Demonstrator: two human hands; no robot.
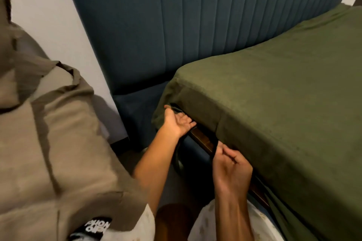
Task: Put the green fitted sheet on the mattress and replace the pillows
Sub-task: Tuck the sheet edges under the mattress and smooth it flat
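Head view: at far left a brown garment (58,143) fills the frame, with a black patch of white lettering (96,226) at its lower edge. Behind it stands a pale wall (49,6), and next to that a dark blue ribbed headboard (176,15).

Left hand (177,122) is palm up at the corner of the mattress (274,103), its fingers pushed under the hem of the green sheet (254,84), with a dark strap (177,109) crossing between thumb and fingers; whether the fingers close on the cloth I cannot tell, as their tips are hidden.

Between the hands a strip of brown bed frame (203,140) shows below the sheet's hem.

Right hand (231,168) is further along the side, fingers curled and pinching a dark strap at the hem.

To the right, the sheet covers the mattress top and hangs down its side, smooth on top and loosely bunched at the corner against the headboard.
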